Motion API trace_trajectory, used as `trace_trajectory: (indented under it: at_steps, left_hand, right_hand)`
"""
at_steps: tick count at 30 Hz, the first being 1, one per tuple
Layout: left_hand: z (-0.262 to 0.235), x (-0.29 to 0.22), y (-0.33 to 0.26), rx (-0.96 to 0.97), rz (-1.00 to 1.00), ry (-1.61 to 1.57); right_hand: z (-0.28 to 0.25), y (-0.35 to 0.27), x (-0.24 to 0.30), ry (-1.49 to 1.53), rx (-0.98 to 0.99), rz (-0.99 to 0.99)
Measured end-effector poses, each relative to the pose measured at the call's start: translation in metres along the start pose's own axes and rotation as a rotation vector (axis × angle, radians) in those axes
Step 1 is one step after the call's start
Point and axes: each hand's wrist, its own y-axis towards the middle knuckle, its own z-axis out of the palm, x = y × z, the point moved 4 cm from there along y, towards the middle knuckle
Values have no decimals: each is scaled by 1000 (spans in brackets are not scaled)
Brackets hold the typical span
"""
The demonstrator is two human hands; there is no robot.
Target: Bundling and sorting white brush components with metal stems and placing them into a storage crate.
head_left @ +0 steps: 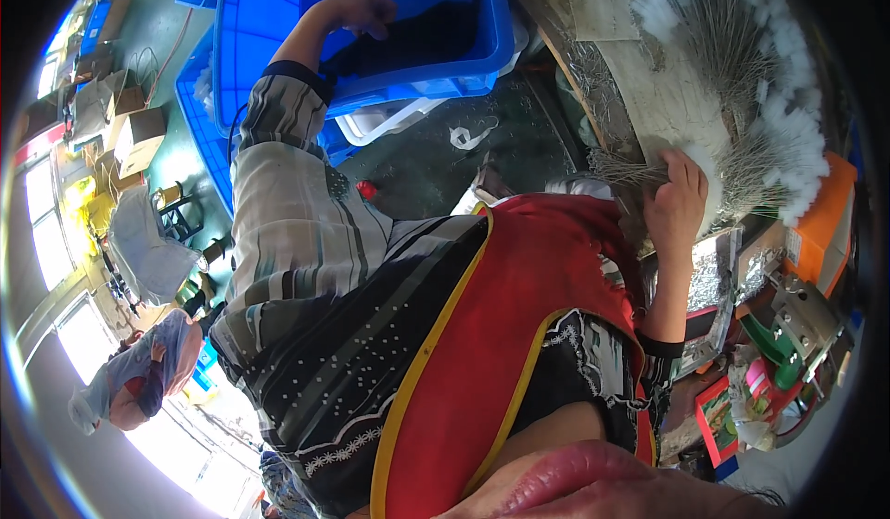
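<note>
My left hand (360, 13) reaches into a blue plastic bin (408, 85), its fingers bent and closed at the edge of a dark, soft-looking heap (422, 42). What those fingers hold is too dark to make out. Over the worktable, my right hand (679, 199) is closed around a bunch of thin grey wires (623, 169), whose loose ends fan out leftward. Just beyond that hand lies a large pile of wire stems (728, 56) with white bristly tufts (802, 139) along the outer side.
Pale sheeting (640, 74) covers part of the worktable. An orange box (823, 218) and a green-handled metal device (779, 348) stand at the right. White scrap (471, 137) lies on the dark floor. Cardboard boxes (139, 139) and another person (153, 371) are at the far left.
</note>
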Motion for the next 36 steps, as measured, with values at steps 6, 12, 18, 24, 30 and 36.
trace_trajectory:
  at_steps: [6, 12, 18, 24, 30, 36]
  left_hand:
    - [-1, 3, 2, -31, -21, -19]
    - [-3, 11, 8, -32, -59, -6]
    - [-2, 15, 13, -57, -72, 10]
    - [0, 15, 16, -111, -53, 30]
    - [-1, 23, 24, -175, 1, 80]
    - [-4, 27, 24, -214, 39, 123]
  right_hand:
    - [-1, 0, 1, -15, 0, -4]
    - [0, -2, 0, -7, -35, -11]
    - [1, -3, -1, -22, -17, -19]
    - [-2, -4, 0, -3, -28, -4]
    - [-1, -4, 1, 0, -34, -6]
    - [-2, -2, 3, -16, -47, -35]
